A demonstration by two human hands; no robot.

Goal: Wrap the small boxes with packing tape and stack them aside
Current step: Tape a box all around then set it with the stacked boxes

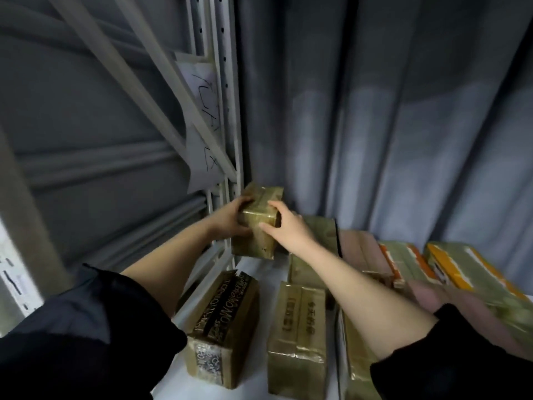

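Taped small box (261, 220) is gripped between left hand (230, 219) and right hand (288, 226), atop another box (255, 245). Rack post (227, 140) stands just left; wrapped boxes (300, 327) lie below; curtain (375, 111) hangs behind.

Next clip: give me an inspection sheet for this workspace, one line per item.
Surface: white shelf, partly covered.
Job's things: taped box held up at the back corner; taped boxes lying below, one with black printed tape.
Clutter: flat orange-edged packs at right.
Hands: left hand and right hand both grip the taped box.
Cables: nothing seen.
Surroundings: grey curtain, metal rack post, handwritten paper.
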